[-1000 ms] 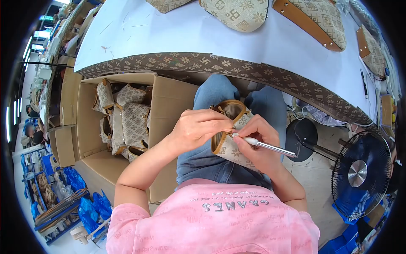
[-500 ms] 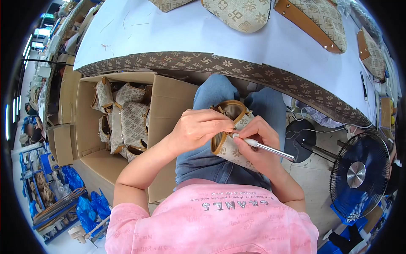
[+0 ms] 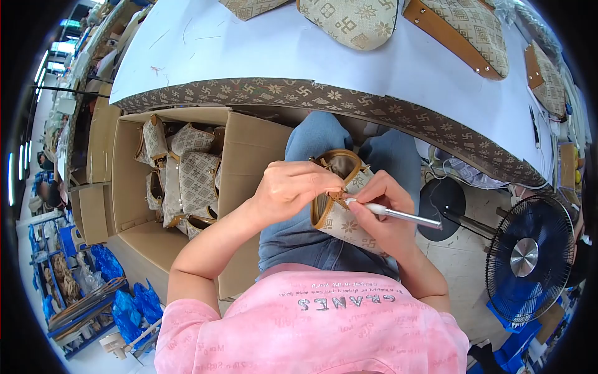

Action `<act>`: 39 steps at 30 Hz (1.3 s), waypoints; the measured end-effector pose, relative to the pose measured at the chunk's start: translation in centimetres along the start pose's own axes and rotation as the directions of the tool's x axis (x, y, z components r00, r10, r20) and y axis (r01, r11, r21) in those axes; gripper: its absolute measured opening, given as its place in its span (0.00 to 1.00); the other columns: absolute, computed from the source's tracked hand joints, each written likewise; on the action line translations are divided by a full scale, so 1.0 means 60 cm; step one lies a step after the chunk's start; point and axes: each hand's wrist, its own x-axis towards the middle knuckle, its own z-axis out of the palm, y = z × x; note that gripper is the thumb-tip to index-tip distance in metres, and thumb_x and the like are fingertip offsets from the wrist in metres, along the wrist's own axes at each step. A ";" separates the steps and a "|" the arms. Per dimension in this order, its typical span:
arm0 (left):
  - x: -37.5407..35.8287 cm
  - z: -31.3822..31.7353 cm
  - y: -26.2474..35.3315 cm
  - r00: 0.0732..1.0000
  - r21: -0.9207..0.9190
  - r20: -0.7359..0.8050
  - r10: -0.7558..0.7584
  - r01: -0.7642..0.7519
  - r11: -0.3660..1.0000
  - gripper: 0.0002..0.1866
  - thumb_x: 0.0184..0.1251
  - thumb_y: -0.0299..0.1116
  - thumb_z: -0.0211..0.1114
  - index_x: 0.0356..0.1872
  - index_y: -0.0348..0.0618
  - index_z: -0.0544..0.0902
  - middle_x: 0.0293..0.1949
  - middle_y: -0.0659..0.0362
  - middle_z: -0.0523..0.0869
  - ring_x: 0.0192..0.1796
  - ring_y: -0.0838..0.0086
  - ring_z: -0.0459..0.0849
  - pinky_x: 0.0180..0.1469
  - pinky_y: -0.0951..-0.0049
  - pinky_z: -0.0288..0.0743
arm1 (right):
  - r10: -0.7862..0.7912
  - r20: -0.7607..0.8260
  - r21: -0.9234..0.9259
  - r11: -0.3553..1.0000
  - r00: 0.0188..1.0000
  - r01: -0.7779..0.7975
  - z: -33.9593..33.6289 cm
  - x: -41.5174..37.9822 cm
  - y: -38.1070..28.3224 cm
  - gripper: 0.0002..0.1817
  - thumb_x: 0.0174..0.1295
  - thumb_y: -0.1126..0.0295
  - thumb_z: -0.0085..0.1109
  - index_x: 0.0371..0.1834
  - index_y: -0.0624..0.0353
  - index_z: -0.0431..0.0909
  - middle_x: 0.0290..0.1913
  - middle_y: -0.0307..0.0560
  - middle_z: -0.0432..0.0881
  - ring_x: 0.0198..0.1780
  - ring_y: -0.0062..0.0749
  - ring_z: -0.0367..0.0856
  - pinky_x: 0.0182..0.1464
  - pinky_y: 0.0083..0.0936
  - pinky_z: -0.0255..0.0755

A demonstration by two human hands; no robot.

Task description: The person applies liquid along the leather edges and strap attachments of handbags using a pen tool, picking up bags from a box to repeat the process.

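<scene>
A small beige patterned bag (image 3: 344, 225) with brown trim lies on my lap, its opening facing up and left. My left hand (image 3: 294, 190) pinches a small brown piece (image 3: 338, 197) at the bag's rim between thumb and fingers. Closed around a white and silver pen-like tool (image 3: 393, 213), my right hand (image 3: 387, 212) is at the bag's right side. The tool's white end meets the brown piece, and its silver end points right. The exact contact is partly covered by my fingers.
On my left, a cardboard box (image 3: 249, 162) holds several patterned bags (image 3: 198, 177). A white table (image 3: 249, 56) ahead carries more bags (image 3: 464, 34). A black fan (image 3: 524, 257) stands to the right. Blue plastic bags (image 3: 147, 302) lie at lower left.
The tool and my right hand have shifted slightly to the right, and the tool's silver end has swung a little. More of the brown piece shows between my hands.
</scene>
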 end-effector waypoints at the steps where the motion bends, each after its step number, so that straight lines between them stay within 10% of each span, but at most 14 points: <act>1: 0.002 -0.005 0.000 1.000 0.000 0.002 0.001 -0.001 1.000 0.08 0.60 0.23 0.69 0.40 0.39 0.89 0.38 0.52 0.91 0.37 0.61 0.91 0.39 0.69 0.86 | 0.081 -0.014 0.106 0.991 0.997 -0.079 -0.005 -0.002 -0.005 0.08 0.58 0.85 0.65 0.34 0.64 0.75 0.35 0.42 0.75 0.32 0.20 0.73 0.34 0.14 0.70; 4: 0.032 -0.026 0.019 0.967 0.308 -0.225 -0.116 0.184 0.934 0.17 0.59 0.27 0.71 0.51 0.43 0.85 0.52 0.50 0.87 0.56 0.57 0.85 0.54 0.59 0.81 | 0.220 -0.026 0.311 0.929 0.975 -0.201 -0.015 -0.002 -0.017 0.07 0.61 0.84 0.63 0.34 0.64 0.73 0.34 0.42 0.73 0.31 0.20 0.72 0.35 0.15 0.73; 6: 0.067 -0.046 0.065 0.987 0.611 -0.088 -0.134 0.160 0.775 0.30 0.57 0.36 0.74 0.63 0.45 0.78 0.69 0.47 0.74 0.72 0.54 0.70 0.68 0.51 0.69 | 0.149 -0.192 0.446 0.894 0.970 -0.049 -0.014 -0.001 -0.010 0.06 0.63 0.82 0.60 0.34 0.63 0.71 0.34 0.42 0.71 0.30 0.19 0.69 0.35 0.15 0.74; 8: 0.057 -0.011 0.088 0.910 0.418 0.386 -0.155 -0.022 0.908 0.42 0.52 0.43 0.77 0.71 0.49 0.71 0.75 0.48 0.64 0.77 0.54 0.60 0.72 0.48 0.60 | 0.089 -0.261 0.498 0.865 0.961 0.054 -0.019 0.010 -0.021 0.06 0.64 0.81 0.59 0.33 0.62 0.71 0.34 0.43 0.70 0.29 0.19 0.67 0.35 0.16 0.75; 11: 0.023 0.035 0.069 0.890 0.446 0.456 -0.011 -0.218 0.868 0.38 0.52 0.44 0.76 0.68 0.53 0.76 0.60 0.52 0.79 0.66 0.57 0.75 0.61 0.59 0.73 | -0.007 -0.431 0.438 0.873 0.902 0.215 -0.054 0.027 -0.048 0.07 0.66 0.78 0.57 0.33 0.61 0.67 0.35 0.44 0.67 0.29 0.19 0.64 0.33 0.16 0.75; 15: 0.031 -0.083 0.093 0.969 0.557 0.206 -0.134 -0.004 0.830 0.23 0.49 0.42 0.77 0.49 0.56 0.87 0.27 0.62 0.80 0.30 0.67 0.83 0.32 0.65 0.77 | -0.124 -0.639 0.298 0.870 0.759 0.393 -0.142 0.023 -0.061 0.07 0.67 0.79 0.54 0.34 0.61 0.66 0.36 0.44 0.67 0.30 0.19 0.65 0.33 0.18 0.76; 17: 0.028 -0.200 0.152 0.883 0.638 0.042 -0.467 0.336 0.693 0.18 0.54 0.39 0.75 0.48 0.53 0.89 0.32 0.55 0.87 0.33 0.58 0.86 0.36 0.64 0.79 | -0.163 -0.692 0.240 0.866 0.703 0.438 -0.170 0.016 -0.063 0.06 0.67 0.79 0.53 0.34 0.61 0.66 0.35 0.44 0.67 0.29 0.19 0.66 0.34 0.20 0.78; 19: 0.027 -0.284 0.204 0.669 0.817 -0.232 -0.706 0.528 0.233 0.22 0.55 0.42 0.75 0.52 0.51 0.87 0.43 0.55 0.89 0.37 0.54 0.86 0.44 0.61 0.80 | -0.172 -0.733 0.205 0.867 0.658 0.455 -0.189 0.006 -0.065 0.06 0.67 0.79 0.52 0.34 0.61 0.66 0.34 0.44 0.66 0.30 0.19 0.64 0.34 0.19 0.76; 21: 0.028 -0.332 0.178 0.942 0.962 -0.188 -0.277 0.233 0.139 0.28 0.56 0.42 0.75 0.59 0.44 0.83 0.50 0.52 0.87 0.37 0.54 0.87 0.45 0.62 0.80 | -0.182 -0.755 0.191 0.859 0.630 0.476 -0.193 0.007 -0.059 0.06 0.67 0.79 0.52 0.34 0.61 0.65 0.34 0.44 0.66 0.30 0.19 0.63 0.34 0.18 0.74; 23: 0.096 -0.312 0.131 0.881 0.722 -0.320 -0.349 0.465 0.512 0.31 0.61 0.42 0.74 0.64 0.39 0.79 0.56 0.51 0.85 0.40 0.61 0.88 0.45 0.65 0.80 | -0.175 -0.717 0.230 0.855 0.675 0.466 -0.192 0.008 -0.044 0.08 0.69 0.78 0.52 0.33 0.59 0.65 0.36 0.41 0.65 0.30 0.17 0.63 0.36 0.17 0.72; 25: 0.193 -0.262 0.075 0.801 -0.057 -0.197 -0.565 0.566 0.822 0.33 0.67 0.43 0.71 0.68 0.37 0.74 0.58 0.53 0.83 0.45 0.67 0.87 0.47 0.67 0.81 | -0.184 -0.694 0.240 0.853 0.696 0.464 -0.191 0.009 -0.042 0.09 0.70 0.78 0.53 0.33 0.58 0.64 0.37 0.40 0.65 0.30 0.16 0.63 0.37 0.16 0.71; 30: 0.366 -0.140 -0.089 0.633 -0.863 0.013 -0.774 0.399 0.311 0.21 0.76 0.44 0.63 0.55 0.35 0.80 0.48 0.58 0.81 0.34 0.76 0.80 0.44 0.73 0.79 | -0.250 -0.674 0.206 0.840 0.695 0.502 -0.184 0.006 -0.064 0.08 0.71 0.78 0.51 0.33 0.57 0.63 0.36 0.40 0.64 0.31 0.16 0.63 0.39 0.18 0.69; 36: 0.272 -0.159 0.015 0.753 -0.303 -0.573 -0.322 0.170 0.937 0.19 0.76 0.38 0.61 0.26 0.35 0.79 0.26 0.65 0.77 0.30 0.76 0.73 0.33 0.75 0.64 | -0.331 -0.692 0.097 0.838 0.642 0.537 -0.239 -0.047 -0.088 0.08 0.71 0.79 0.49 0.35 0.58 0.63 0.39 0.41 0.63 0.35 0.17 0.63 0.39 0.20 0.65; 39: 0.149 -0.173 0.063 0.878 0.168 -0.472 0.078 0.003 0.986 0.14 0.67 0.29 0.65 0.21 0.35 0.76 0.26 0.59 0.75 0.27 0.70 0.71 0.33 0.71 0.63 | -0.316 -0.679 0.239 0.758 0.663 0.607 -0.245 -0.045 -0.110 0.07 0.71 0.79 0.49 0.35 0.58 0.63 0.41 0.42 0.63 0.35 0.19 0.63 0.39 0.19 0.64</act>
